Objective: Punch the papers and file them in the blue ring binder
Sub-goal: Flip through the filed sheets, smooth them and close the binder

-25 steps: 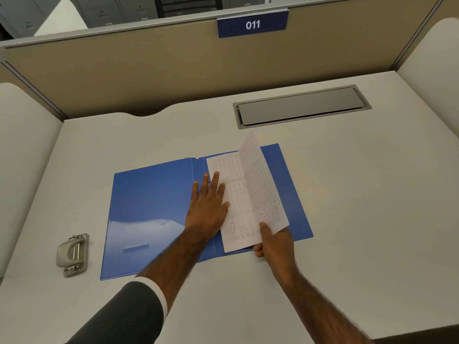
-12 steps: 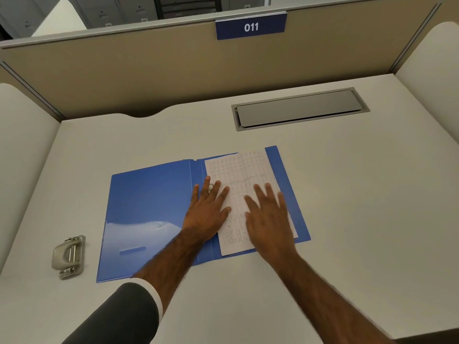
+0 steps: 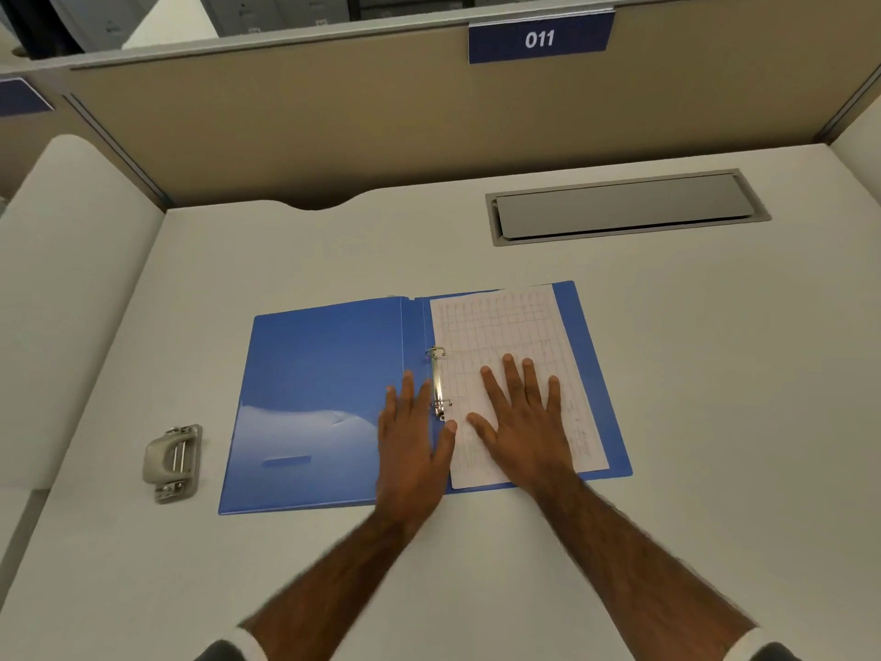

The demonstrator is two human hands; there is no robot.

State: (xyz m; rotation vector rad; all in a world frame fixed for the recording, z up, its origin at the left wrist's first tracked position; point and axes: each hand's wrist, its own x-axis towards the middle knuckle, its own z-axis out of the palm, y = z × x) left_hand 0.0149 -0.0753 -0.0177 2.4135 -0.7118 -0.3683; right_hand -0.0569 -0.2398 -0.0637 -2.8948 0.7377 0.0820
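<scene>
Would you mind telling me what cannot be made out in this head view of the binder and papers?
- Print on the papers: too small and faint to read.
- Sheet count: the stack lies flat, so it cannot be judged.
- Lower ring of the blue ring binder: partly hidden by the left hand; whether it is closed is unclear.
- Paper under the right hand: covered.
- Hole punch: details too small.
- Both sleeves: cut off by the bottom edge.
</scene>
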